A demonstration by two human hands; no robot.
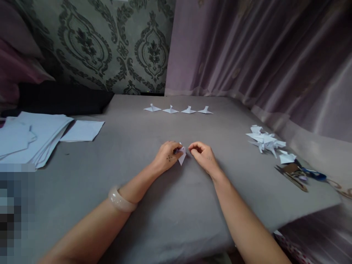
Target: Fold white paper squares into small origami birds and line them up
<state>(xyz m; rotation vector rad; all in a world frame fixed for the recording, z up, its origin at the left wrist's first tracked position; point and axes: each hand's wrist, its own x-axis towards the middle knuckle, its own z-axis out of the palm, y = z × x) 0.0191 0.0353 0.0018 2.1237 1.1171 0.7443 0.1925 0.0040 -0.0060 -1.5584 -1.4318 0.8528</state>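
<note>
Folded paper (182,158) is pinched in the left hand (167,155). The right hand (203,156) curls just beside; I cannot tell its grip.

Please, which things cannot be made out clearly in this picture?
In the head view:
Folded paper: partly hidden by the left hand.
Right hand: whether it pinches anything; its own curl hides this.
Paper stack: cut off by the left edge.
Pile of folded pieces: exact count; they overlap.
Small items beside the pile: too dark and blurred to name all.
Lower left corner: masked by pixelation.
</note>
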